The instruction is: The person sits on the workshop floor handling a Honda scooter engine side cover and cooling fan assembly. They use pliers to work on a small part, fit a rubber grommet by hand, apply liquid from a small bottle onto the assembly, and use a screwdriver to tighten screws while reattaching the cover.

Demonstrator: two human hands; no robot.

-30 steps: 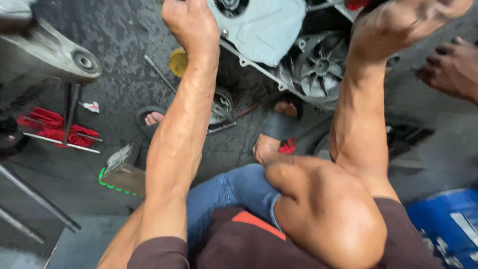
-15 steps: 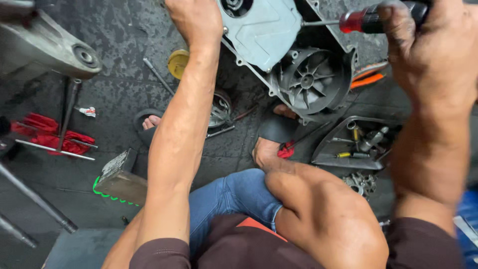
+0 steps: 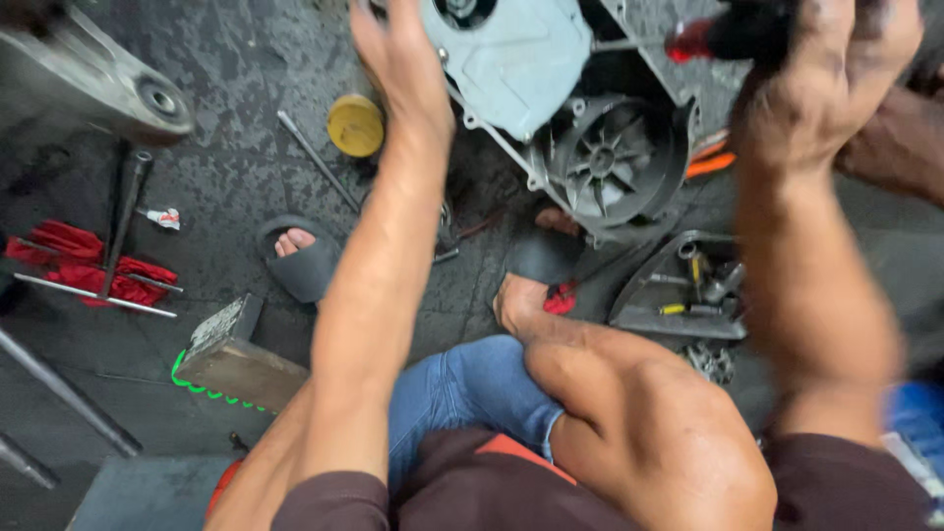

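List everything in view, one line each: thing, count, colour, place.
engine casing: one, pale grey, top centre
cooling fan: one, grey, right of the casing
screwdriver: one, red and black handle, top right
round lid: one, yellow, floor upper left
red cloth: one, floor left
metal block: one, grey, lower left
parts tray: one, grey, floor right
sandals: two, dark, on the feet
left hand: on the casing
right hand: gripping the screwdriver

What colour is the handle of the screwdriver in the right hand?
Red and black, seen in the head view: screwdriver in the right hand.
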